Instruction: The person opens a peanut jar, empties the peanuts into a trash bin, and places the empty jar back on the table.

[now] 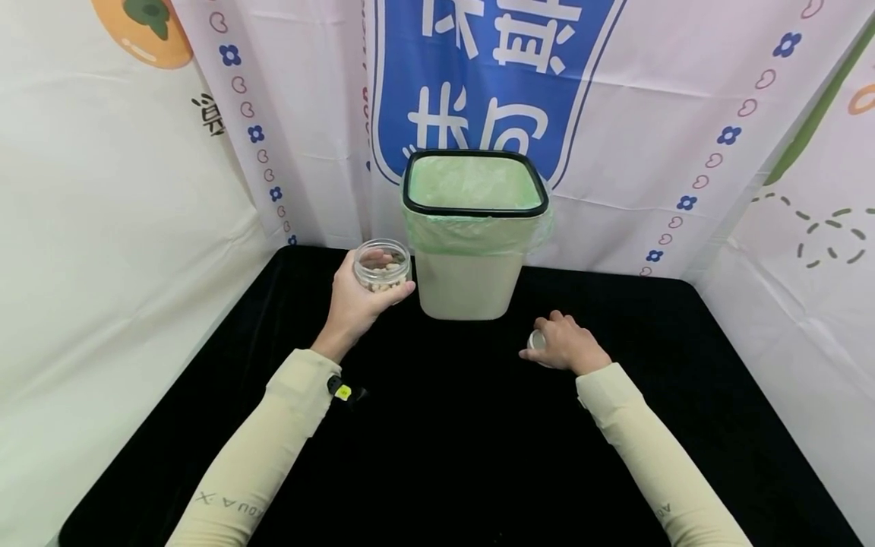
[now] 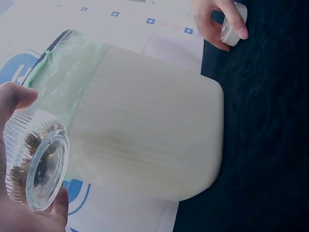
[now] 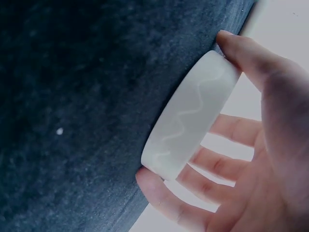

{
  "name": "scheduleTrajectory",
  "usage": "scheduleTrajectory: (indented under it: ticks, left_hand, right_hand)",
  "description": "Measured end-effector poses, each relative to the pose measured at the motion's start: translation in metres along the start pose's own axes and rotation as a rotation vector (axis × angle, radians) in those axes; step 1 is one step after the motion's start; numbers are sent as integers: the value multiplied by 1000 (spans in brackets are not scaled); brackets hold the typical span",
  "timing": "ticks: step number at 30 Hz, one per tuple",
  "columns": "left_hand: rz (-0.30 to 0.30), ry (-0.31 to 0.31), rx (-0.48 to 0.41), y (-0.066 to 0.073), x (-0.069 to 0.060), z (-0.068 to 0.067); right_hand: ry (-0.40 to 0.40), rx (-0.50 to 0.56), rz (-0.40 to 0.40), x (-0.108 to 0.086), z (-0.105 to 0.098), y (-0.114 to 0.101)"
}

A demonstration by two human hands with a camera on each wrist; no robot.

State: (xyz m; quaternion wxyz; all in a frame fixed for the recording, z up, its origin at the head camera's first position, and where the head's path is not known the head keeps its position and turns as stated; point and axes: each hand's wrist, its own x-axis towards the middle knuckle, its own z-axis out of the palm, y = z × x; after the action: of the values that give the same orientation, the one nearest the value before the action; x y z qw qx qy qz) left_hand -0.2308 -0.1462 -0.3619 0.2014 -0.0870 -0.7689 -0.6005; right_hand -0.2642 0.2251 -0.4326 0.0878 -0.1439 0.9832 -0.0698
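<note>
My left hand (image 1: pixel 354 305) grips a clear jar (image 1: pixel 386 282), its mouth uncovered, just left of the bin. Small pale pieces, of a kind I cannot tell, lie in it. From the left wrist view, the ribbed side and round base of the jar (image 2: pixel 48 169) show, with fingers and thumb around it. Low over the black cloth, my right hand (image 1: pixel 569 343) holds a white round lid (image 3: pixel 190 116) by its rim, thumb at one side and a fingertip at the other. Its hollow inside faces left in the head view.
A pale trash bin (image 1: pixel 468 285) with a black rim and green liner bag (image 1: pixel 472 181) stands at the back middle of the black-covered table (image 1: pixel 437 441). Printed white curtains (image 1: pixel 615 137) enclose the back and sides. A white speck (image 3: pixel 60 131) lies on the cloth.
</note>
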Motion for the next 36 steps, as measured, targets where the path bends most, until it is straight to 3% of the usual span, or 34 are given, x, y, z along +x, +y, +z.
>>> scheduleTrajectory:
  ticks: [10, 23, 28, 36]
  left_hand:
    - [8, 13, 5, 5, 6, -4]
    - [25, 34, 40, 13, 15, -16]
    - [31, 34, 53, 17, 18, -17]
    - [34, 54, 58, 19, 23, -19]
  right_hand:
    - [-35, -1, 7, 2, -2, 2]
    - [-75, 17, -16, 2, -18, 1]
    - [-26, 19, -17, 2, -32, 1]
    - [114, -3, -37, -1, -60, -2]
